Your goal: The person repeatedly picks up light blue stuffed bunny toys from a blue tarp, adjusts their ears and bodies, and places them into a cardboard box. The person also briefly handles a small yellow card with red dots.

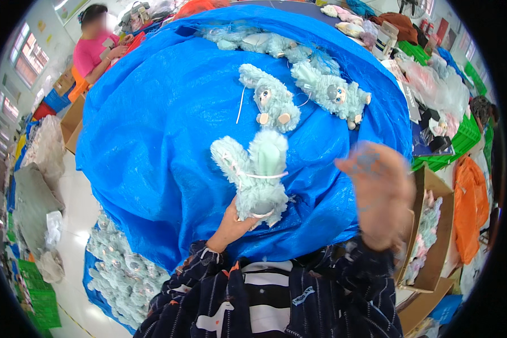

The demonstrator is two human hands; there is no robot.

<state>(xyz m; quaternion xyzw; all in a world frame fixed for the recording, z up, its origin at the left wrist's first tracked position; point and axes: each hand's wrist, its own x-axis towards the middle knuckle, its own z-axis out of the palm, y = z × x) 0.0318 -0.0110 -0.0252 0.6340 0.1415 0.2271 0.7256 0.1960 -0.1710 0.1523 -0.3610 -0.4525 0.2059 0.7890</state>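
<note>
My left hand is closed around the lower end of a pale green plush toy with long fluffy ears. A thin white cord crosses the toy at the base of its ears. My right hand is raised to the right of the toy, apart from it. Motion smears its fingers, and some bluish-grey blur shows at them. Farther off on the blue sheet lie another plush toy with a loose white cord beside it and a third plush toy.
Several more plush toys line the sheet's far edge. At the lower left is a heap of similar toys. Cardboard boxes stand at the right, near green crates. A person in pink works at the far left.
</note>
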